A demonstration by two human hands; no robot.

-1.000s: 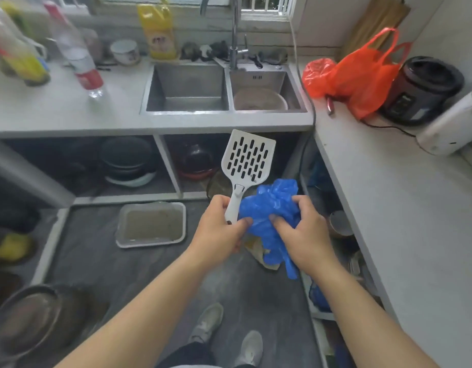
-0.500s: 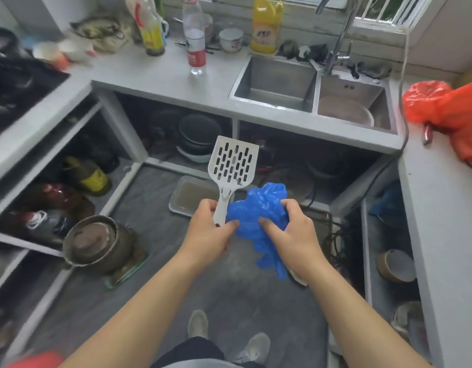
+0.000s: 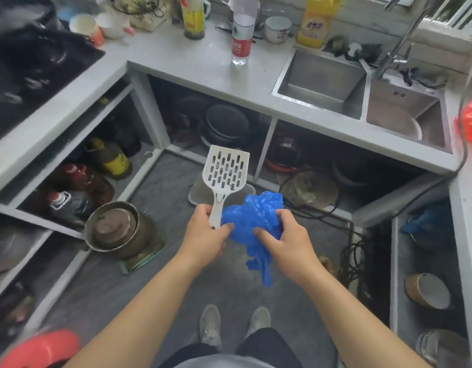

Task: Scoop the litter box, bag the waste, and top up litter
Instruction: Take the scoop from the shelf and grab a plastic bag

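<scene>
Litter box (image 3: 196, 193) on floor under counter (image 3: 192, 65), mostly hidden behind scoop (image 3: 225, 172) – we see only its pale rim. Left of it, pot (image 3: 115, 229) on floor. We hold scoop upright in left hand (image 3: 205, 235), fingers curled round handle, thumb also pinching blue bag (image 3: 252, 221). Right hand (image 3: 285, 239) grips crumpled bag, tail dangling below – sink (image 3: 325, 81) up at right.
</scene>
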